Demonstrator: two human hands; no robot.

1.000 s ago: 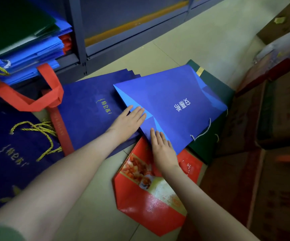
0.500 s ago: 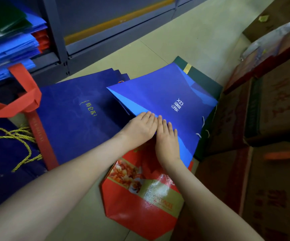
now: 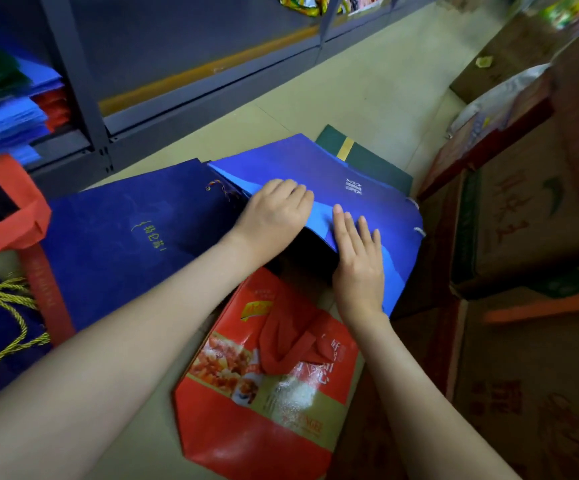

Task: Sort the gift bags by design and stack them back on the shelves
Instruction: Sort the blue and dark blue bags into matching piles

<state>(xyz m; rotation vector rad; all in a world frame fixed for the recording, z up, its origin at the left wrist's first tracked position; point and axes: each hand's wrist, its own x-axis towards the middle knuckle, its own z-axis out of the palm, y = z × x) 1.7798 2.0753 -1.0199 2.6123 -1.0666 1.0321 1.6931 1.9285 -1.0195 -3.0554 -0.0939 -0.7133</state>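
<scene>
Blue bag (image 3: 329, 168) flat on the floor, overlapping the navy bag (image 3: 125, 237) on its left and the green bag (image 3: 374, 164) at its far corner; red bag (image 3: 264, 410) on its near side. Left hand (image 3: 274, 216) at its near-left edge, fingers curled over that edge, a dark gap beneath. Right hand (image 3: 359, 261) beside it, flat on the panel, fingers straight and slightly apart. Near edge slanting far-left to near-right. Shelf (image 3: 73, 74) beyond and left of the bag, so probably the left hand's side to lead.
</scene>
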